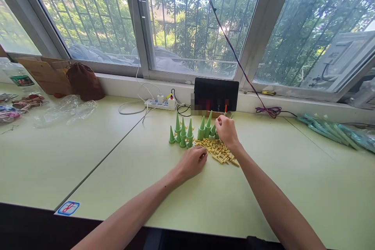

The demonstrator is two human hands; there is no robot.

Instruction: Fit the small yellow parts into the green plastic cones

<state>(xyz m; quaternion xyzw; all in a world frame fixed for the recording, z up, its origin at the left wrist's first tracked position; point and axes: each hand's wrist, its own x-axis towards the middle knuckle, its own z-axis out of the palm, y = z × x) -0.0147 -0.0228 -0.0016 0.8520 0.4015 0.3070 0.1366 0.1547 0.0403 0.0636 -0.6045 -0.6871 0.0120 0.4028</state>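
Observation:
My left hand [193,161] rests on the table at the near left edge of a pile of small yellow tube-like pieces [220,152]. Its fingers are curled in, and whatever they may hold is hidden. Just beyond it stands a left group of green cones [183,136], several of them stacked, with small yellow bits between. My right hand [227,129] is raised behind the pile, its fingers closed beside a second group of green cones [208,125]. It partly covers those cones, and I cannot make out anything in its grip.
A dark tablet [216,93] leans against the window ledge behind the cones. Left of it lies a white power strip [161,103] with cables. A brown bag [84,82] and clear plastic [67,109] are far left; greenish plastic bags [334,133] lie right.

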